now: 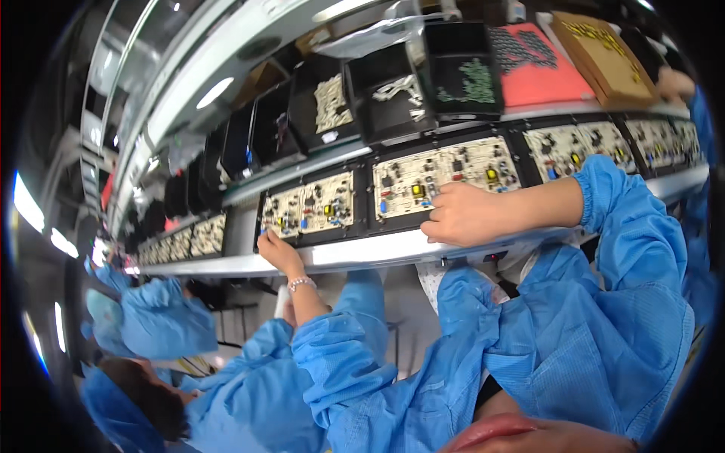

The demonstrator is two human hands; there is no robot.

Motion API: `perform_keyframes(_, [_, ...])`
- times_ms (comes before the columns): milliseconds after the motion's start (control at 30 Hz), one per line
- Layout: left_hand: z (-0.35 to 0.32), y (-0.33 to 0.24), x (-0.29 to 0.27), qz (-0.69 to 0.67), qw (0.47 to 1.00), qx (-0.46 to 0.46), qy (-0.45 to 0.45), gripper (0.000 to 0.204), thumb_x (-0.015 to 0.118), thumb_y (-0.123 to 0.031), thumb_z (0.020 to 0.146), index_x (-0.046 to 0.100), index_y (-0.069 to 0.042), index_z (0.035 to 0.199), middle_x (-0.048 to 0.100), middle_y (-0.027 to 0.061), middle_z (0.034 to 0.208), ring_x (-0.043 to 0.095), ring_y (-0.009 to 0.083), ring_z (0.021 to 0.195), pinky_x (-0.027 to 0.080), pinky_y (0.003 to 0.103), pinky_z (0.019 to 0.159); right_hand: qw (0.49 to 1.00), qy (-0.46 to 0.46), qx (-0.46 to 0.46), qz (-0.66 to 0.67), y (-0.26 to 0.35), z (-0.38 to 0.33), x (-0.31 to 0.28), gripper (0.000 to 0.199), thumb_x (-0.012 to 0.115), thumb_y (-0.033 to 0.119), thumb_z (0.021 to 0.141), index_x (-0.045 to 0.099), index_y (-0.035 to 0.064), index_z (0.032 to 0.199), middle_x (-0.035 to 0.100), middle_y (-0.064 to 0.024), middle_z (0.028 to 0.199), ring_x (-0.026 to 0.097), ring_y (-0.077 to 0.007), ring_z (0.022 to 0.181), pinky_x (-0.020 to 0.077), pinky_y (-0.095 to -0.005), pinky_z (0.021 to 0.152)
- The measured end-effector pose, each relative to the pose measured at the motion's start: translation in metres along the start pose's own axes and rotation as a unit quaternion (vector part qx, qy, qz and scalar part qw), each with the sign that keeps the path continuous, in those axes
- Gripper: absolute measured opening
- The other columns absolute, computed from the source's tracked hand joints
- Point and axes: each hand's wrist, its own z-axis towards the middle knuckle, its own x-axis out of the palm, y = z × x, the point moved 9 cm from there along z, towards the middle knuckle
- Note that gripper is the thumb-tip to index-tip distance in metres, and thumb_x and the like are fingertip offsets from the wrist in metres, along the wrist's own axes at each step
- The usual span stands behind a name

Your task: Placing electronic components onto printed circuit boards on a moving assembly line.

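Note:
My left hand (279,254), with a bracelet at the wrist, has its fingertips pinched together at the near left corner of a cream circuit board (308,206) in a black carrier frame. What the fingertips hold is hidden. My right hand (467,214) reaches over the near edge of the circuit board in the middle (445,172), its fingers curled; whatever is between them does not show. Both boards carry yellow, blue and dark components.
Boards in black frames line the metal rail (332,255). Behind stand black bins holding white parts (332,106), white cabled parts (400,92) and green parts (476,81). A red sheet (532,79) and a cardboard box (604,64) lie right. Co-workers in blue (249,392) sit left.

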Motion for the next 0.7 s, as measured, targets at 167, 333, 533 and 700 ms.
perform_keyframes(167, [-0.013, -0.033, 0.000, 0.095, 0.992, 0.075, 0.020, 0.031, 0.050, -0.021, 0.093, 0.060, 0.006, 0.083, 0.060, 0.0222, 0.081, 0.054, 0.0381, 0.077, 0.040, 0.046, 0.071, 0.995, -0.025, 0.091, -0.011, 0.005, -0.070, -0.043, 0.035, 0.061, 0.036, 0.083, 0.052, 0.0098, 0.063, 0.053, -0.0082, 0.050, 0.059, -0.0275, 0.057, 0.0444, -0.0403, 0.053])
perform_keyframes(333, [0.000, -0.097, -0.006, 0.051, 0.993, 0.107, -0.009, 0.044, 0.046, -0.033, 0.097, 0.056, 0.005, 0.075, 0.060, 0.0207, 0.073, 0.054, 0.0380, 0.067, 0.040, 0.047, 0.064, 0.985, 0.048, 0.153, -0.060, -0.025, -0.127, -0.051, 0.022, 0.062, 0.028, 0.076, 0.062, 0.0092, 0.065, 0.060, -0.0121, 0.062, 0.061, -0.0312, 0.063, 0.0487, -0.0433, 0.057])
perform_keyframes(533, [0.021, -0.203, 0.014, -0.063, 0.987, 0.070, 0.130, 0.042, 0.072, -0.030, 0.081, 0.055, 0.003, 0.061, 0.054, 0.0067, 0.056, 0.040, 0.0138, 0.053, 0.037, 0.032, 0.053, 0.964, -0.001, 0.223, -0.148, -0.133, -0.139, -0.100, 0.011, 0.060, 0.012, 0.071, 0.065, 0.0036, 0.078, 0.062, -0.0124, 0.085, 0.059, -0.0297, 0.088, 0.0497, -0.0415, 0.075])
perform_keyframes(700, [-0.020, -0.262, 0.023, -0.158, 0.944, 0.173, 0.233, 0.018, 0.062, -0.016, 0.090, 0.064, 0.001, 0.087, 0.062, 0.0049, 0.087, 0.053, 0.0109, 0.079, 0.043, 0.025, 0.073, 0.940, -0.078, 0.269, -0.194, -0.239, -0.073, -0.132, 0.050, 0.072, 0.016, 0.069, 0.055, 0.0090, 0.116, 0.052, -0.0106, 0.112, 0.050, -0.0288, 0.107, 0.0449, -0.0416, 0.088])
